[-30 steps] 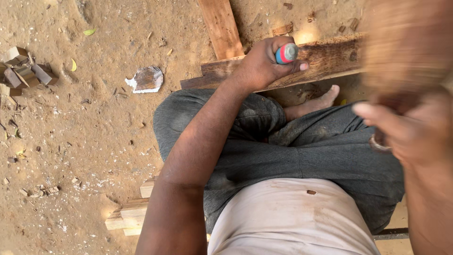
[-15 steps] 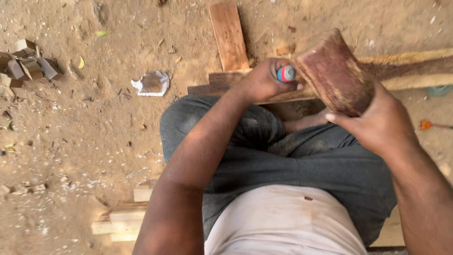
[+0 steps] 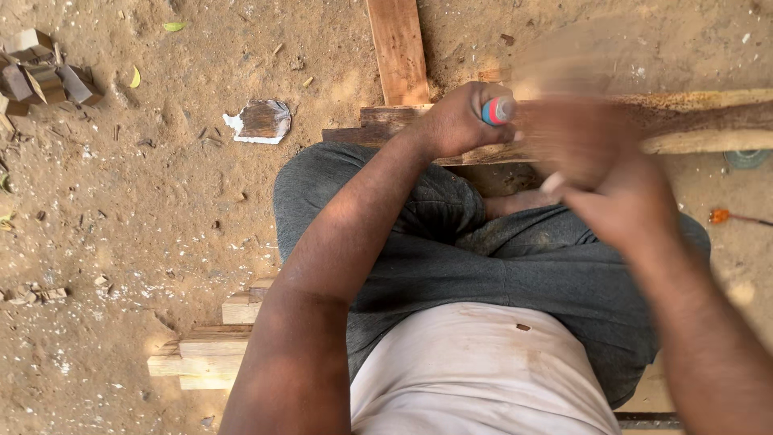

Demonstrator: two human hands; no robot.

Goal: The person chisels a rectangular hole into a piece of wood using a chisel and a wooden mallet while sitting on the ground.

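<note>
My left hand [image 3: 455, 122] is closed around a tool with a red and blue handle [image 3: 498, 110], held down against a long wooden plank [image 3: 708, 121] that lies across in front of my crossed legs. My right hand [image 3: 624, 201] grips a brown wooden block [image 3: 564, 113], which is blurred by motion right beside the handle's end. The tool's working end is hidden behind my left hand. My bare foot [image 3: 523, 201] rests under the plank.
A second plank [image 3: 397, 48] runs away from me on the sandy ground. Wood offcuts [image 3: 48, 76] lie at the far left, a flat scrap [image 3: 262, 121] nearer, stacked boards [image 3: 209, 346] by my left hip, and an orange object [image 3: 721, 216] at the right.
My right hand brought the wooden block down from near the camera onto the tool's handle end; now it blurs beside it. My left hand has stayed on the tool.
</note>
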